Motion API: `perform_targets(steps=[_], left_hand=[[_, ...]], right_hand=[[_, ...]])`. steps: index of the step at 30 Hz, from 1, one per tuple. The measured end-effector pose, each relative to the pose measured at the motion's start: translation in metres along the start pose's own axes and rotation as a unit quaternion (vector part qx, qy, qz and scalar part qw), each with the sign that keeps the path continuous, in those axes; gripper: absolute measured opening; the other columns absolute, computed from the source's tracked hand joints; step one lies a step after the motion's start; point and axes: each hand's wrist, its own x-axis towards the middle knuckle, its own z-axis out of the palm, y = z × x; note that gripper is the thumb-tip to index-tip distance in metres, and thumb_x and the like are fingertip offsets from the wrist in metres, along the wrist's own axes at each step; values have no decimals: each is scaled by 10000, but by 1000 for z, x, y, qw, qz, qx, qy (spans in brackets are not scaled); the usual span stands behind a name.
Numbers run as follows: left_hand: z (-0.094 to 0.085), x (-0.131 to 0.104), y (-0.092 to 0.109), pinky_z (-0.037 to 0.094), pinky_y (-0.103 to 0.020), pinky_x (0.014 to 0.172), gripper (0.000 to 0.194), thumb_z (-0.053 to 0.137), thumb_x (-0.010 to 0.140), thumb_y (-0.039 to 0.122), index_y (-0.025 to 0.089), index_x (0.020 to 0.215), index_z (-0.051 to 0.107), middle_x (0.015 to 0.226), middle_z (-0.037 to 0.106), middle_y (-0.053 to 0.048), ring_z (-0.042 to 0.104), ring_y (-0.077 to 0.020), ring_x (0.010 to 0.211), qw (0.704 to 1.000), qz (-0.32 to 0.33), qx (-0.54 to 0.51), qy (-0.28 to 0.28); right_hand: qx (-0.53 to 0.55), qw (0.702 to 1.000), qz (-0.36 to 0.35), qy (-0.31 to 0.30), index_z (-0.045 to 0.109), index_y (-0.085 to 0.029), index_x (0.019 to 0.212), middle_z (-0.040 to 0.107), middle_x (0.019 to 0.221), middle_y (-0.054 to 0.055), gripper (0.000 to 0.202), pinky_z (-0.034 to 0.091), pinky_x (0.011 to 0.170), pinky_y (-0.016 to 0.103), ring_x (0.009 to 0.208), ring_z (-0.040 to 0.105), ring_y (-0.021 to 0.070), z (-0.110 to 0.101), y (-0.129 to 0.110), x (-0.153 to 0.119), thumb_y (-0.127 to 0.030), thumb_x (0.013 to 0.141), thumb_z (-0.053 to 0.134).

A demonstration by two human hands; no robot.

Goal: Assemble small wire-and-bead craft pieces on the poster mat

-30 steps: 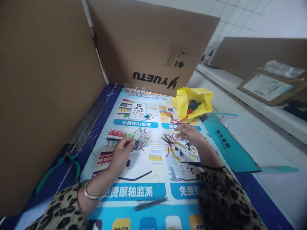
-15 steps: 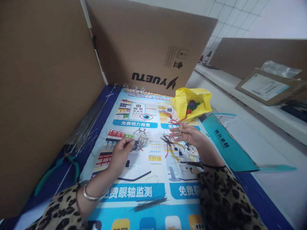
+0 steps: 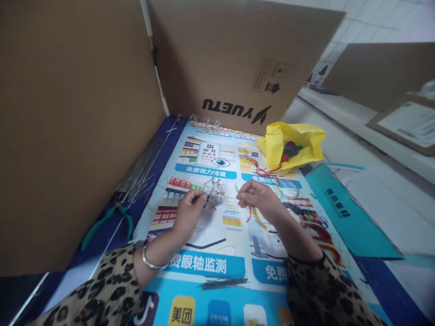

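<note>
A small round cage of thin wire (image 3: 216,192), tied with bits of red and green string, is pinched at its left side between the thumb and fingers of my left hand (image 3: 188,213). To its right, apart from it, my right hand (image 3: 260,199) is closed in a pinch. A thin yellow-green string (image 3: 237,187) sticks up from those fingertips. Beneath the right hand lie pliers with yellow handles (image 3: 260,220), mostly covered by the hand. Red string (image 3: 267,171) lies beyond it, at the mouth of a yellow bag (image 3: 295,142).
Green-handled pliers (image 3: 107,222) and a bundle of straight wires (image 3: 141,170) lie at left. Short dark wires (image 3: 224,283) lie in front. Cardboard panels (image 3: 238,54) stand behind and left. A teal card (image 3: 350,213) is at right. Balls of yarn (image 3: 288,151) sit in the bag.
My right hand has moved left toward the wire cage, its fingers now closed together with the string. My left hand keeps its hold on the cage. The whole view has shifted.
</note>
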Motion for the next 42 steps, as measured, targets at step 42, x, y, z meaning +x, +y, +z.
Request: perform_targets(steps=[42], left_hand=[[2, -13, 4, 376, -233, 633, 155, 568, 760, 307, 162, 705, 567, 636, 521, 23, 461, -107, 615, 998, 46, 13, -41]], right_hand=[[-516, 813, -270, 21, 678, -184, 887, 660, 819, 73, 194, 428, 756, 325, 831, 561, 215, 61, -5, -11, -330, 815, 572]])
